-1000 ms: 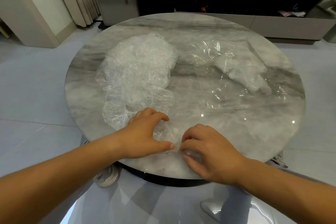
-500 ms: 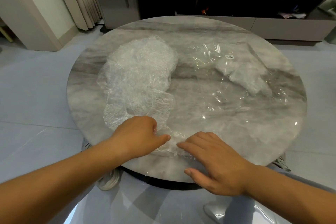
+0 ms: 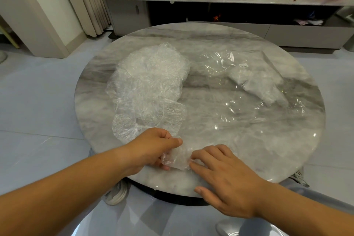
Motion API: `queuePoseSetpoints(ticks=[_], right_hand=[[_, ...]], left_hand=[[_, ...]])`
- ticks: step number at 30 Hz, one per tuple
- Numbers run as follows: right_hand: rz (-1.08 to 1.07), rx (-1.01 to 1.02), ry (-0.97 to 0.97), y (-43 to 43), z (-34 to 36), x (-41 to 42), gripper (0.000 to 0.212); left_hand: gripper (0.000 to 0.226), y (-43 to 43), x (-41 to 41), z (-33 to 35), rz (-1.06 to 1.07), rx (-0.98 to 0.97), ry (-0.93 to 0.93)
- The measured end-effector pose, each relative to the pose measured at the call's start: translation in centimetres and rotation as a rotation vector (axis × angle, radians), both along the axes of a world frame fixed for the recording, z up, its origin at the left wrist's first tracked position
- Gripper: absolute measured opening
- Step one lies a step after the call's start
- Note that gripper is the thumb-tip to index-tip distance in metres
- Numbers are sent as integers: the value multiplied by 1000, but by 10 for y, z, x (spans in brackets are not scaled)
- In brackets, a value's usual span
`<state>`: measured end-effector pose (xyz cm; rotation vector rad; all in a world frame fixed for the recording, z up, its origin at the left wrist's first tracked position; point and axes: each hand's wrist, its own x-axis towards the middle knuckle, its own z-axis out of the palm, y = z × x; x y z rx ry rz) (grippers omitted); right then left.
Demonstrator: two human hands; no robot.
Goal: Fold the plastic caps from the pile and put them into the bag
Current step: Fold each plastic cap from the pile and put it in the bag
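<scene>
The cap (image 3: 177, 160) being folded is a small crumpled wad of clear film at the near edge of the round marble table (image 3: 249, 151), caught between both hands. The left hand (image 3: 153, 149) has its thumb and fingers closed on the cap's left end, lifting it a little. The right hand (image 3: 226, 176) lies mostly flat, fingertips (image 3: 193, 158) pressing the cap's right end down, nothing gripped in its palm.

Just beyond the cap, touching the left hand's knuckles, spreads the pile (image 3: 149, 90) of loose caps. Farther to the cap's right and beyond lies the bag (image 3: 258, 86), clear, flat, with some folded caps already inside as far as I can tell.

Risks, as I judge them: the film is springy, so 1 loose pinch could let the fold pop open. The left hand sits against the pile, so a neighbouring cap may cling and drag along. The cap is close to the table's rim and could slip off. The bag's mouth is hard to make out, which may slow insertion.
</scene>
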<state>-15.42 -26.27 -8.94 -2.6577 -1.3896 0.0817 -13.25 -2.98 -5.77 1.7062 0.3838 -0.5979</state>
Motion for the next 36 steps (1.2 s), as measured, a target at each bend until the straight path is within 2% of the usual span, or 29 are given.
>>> queuePoseSetpoints(ticks=[3, 6, 8, 13, 18, 20, 24, 28, 32, 34, 36], right_hand=[[14, 23, 22, -1, 0, 1, 47], [2, 59, 21, -1, 1, 2, 43], [-4, 80, 38, -3, 0, 2, 42], [-17, 263, 141, -16, 0, 3, 36], [-77, 379, 5, -28, 10, 1, 30], [-34, 347, -9, -26, 12, -2, 34], [-20, 162, -1, -21, 7, -5, 42], [-90, 73, -3, -27, 4, -5, 41], [-107, 82, 26, -30, 2, -8, 43], [-113, 93, 38, -31, 2, -7, 41], [-100, 100, 45, -34, 1, -5, 40]], left_hand=[[27, -2, -2, 2, 29, -160, 51], [41, -4, -5, 4, 41, -340, 51], [41, -8, -6, 3, 36, -389, 42], [27, -14, -9, -2, 16, -314, 7], [40, -20, -9, 2, -43, -212, 22], [42, -20, -7, 5, -69, -192, 26], [41, -22, -3, 13, -85, -207, 51], [27, -22, 4, 17, -101, -237, 115], [24, -27, 12, 19, -95, -101, 16], [24, -30, 18, 16, -136, 110, -168], [28, -33, 26, 15, -281, 385, -344]])
